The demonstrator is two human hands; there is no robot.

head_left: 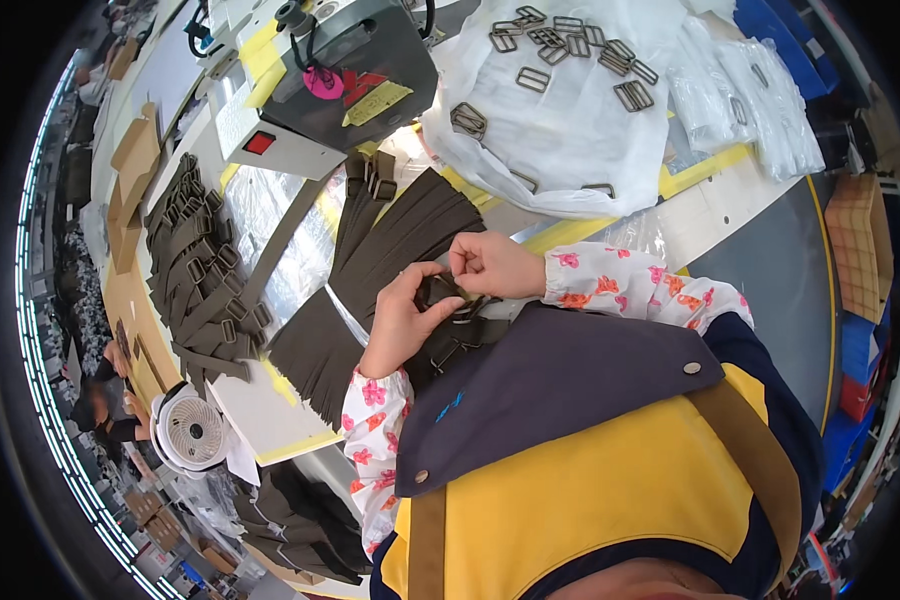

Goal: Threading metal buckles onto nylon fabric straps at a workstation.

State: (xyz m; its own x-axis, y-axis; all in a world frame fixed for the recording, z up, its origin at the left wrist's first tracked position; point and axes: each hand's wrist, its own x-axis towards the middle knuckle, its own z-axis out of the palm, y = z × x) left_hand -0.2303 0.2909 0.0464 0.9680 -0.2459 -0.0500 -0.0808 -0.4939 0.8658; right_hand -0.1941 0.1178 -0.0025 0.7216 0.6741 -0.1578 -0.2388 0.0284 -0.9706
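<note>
Close in front of my apron, both hands work at one dark olive-brown webbing strap (436, 290). My left hand (395, 325) is closed on it, thumb and forefinger curled round a fold. Just right of it, my right hand (500, 265) pinches the strap's upper part with the other fingers curled in; the exact spot under its fingertips is hidden. Below the hands hang more strap and dark metal slide buckles (445, 357), partly hidden by the apron flap. Flat cut straps (405, 235) lie fanned out beyond my hands, and another stack (320, 350) lies left of them.
Loose slide buckles (533, 79) lie on a white plastic bag (570, 150) at the far right. A grey machine (370, 60) stands ahead. Straps fitted with buckles (195, 270) are heaped on the left, near a white fan (192, 428). Dark fabric (305, 525) lies lower left.
</note>
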